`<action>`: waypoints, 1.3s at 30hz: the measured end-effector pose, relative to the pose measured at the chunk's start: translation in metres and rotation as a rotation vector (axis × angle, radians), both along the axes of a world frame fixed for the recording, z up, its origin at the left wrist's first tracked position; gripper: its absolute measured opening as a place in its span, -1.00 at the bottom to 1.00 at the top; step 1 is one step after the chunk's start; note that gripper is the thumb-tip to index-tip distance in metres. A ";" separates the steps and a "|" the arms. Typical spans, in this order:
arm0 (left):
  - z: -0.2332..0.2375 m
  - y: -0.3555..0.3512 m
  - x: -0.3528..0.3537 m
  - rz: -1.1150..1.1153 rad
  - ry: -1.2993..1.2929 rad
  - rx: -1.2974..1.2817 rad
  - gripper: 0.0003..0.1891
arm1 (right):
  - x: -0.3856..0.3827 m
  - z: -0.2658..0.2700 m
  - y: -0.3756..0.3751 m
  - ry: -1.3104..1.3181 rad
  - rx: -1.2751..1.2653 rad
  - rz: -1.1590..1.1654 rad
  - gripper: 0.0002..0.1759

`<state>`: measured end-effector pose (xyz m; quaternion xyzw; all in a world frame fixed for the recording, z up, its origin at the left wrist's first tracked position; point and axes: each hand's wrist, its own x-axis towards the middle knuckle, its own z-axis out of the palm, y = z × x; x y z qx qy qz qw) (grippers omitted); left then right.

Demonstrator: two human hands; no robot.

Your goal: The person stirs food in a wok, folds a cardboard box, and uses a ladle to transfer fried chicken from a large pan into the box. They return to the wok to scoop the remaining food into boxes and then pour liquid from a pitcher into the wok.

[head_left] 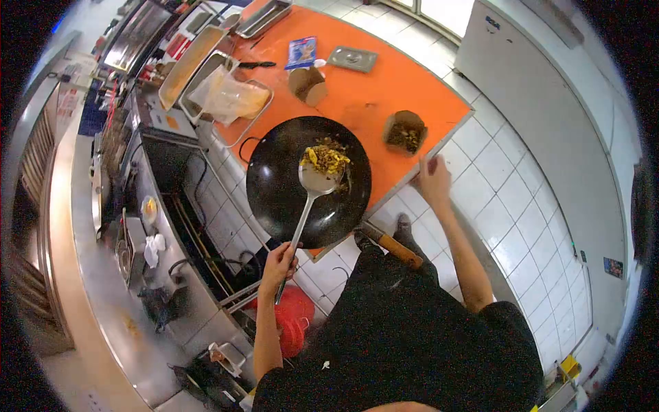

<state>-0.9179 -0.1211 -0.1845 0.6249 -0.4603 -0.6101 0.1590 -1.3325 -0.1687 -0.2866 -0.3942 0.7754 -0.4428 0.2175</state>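
Wok spatula [307, 208] gripped by left hand [279, 263]; egg-like food [327, 160] beyond those fingers could be spilled by tilting. Right hand [435, 180] blurred; finger state cannot be told.

White square tiles with dark joints cover the floor [504, 213], running along the right and on beneath a table with a bright orange top [398, 72] and a pale metal-looking edge. A long, pale grey upright panel [542, 117] closes off the right side, with a small dark picture sticker [613, 267] low on its face. On the left, a stainless-steel counter [113, 329] curves beside a beige ledge [74, 254] and brown slats [29, 295]. Strong white light fills an opening [445, 15] at the far end.
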 end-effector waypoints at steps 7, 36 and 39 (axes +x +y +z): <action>0.029 -0.056 -0.085 -0.200 -0.019 -0.221 -0.70 | -0.032 -0.039 -0.056 0.119 0.025 -0.107 -0.53; -0.031 -0.044 -0.139 -0.079 -0.185 -0.528 -0.76 | -0.021 -0.043 -0.042 0.211 0.211 0.331 -0.38; -0.021 -0.020 -0.102 0.080 -0.193 -0.482 -0.75 | -0.019 -0.047 0.008 0.125 0.292 0.613 -0.33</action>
